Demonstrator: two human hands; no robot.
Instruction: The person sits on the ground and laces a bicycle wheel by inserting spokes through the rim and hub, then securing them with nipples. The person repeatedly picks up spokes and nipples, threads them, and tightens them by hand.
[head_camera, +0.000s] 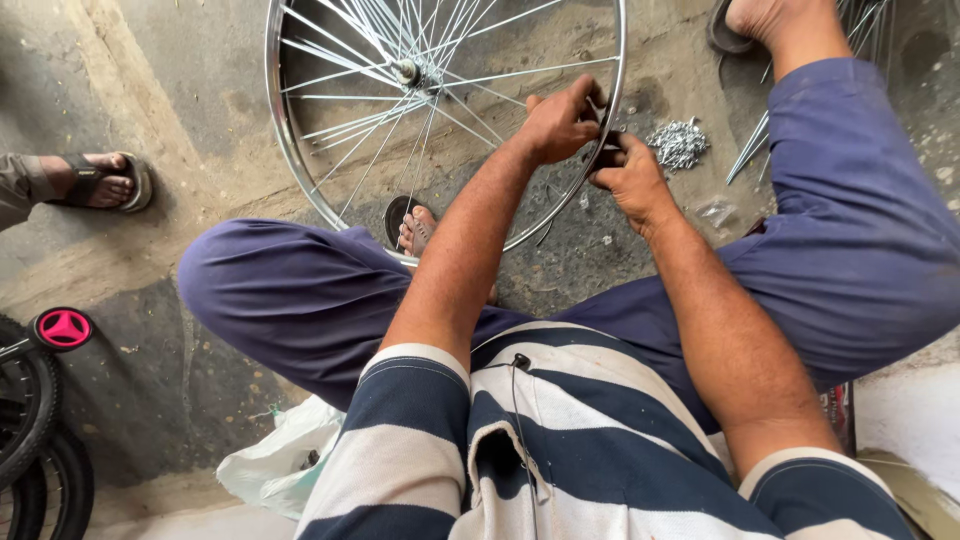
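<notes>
Chrome wheel rim (290, 150) stands on concrete floor (180, 90), propped against the knees. Head view: left hand (560, 122) pinches a spoke end at the rim; right hand (632, 178) is closed on the rim's outside, fingers partly hidden. Risk: nipple slips, lost among loose nipples (678, 143); rim rolls off.

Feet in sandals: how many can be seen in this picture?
3. One foot at the left edge, another person's; one foot behind the wheel rim; one foot at the top right, partly cut off.
</notes>
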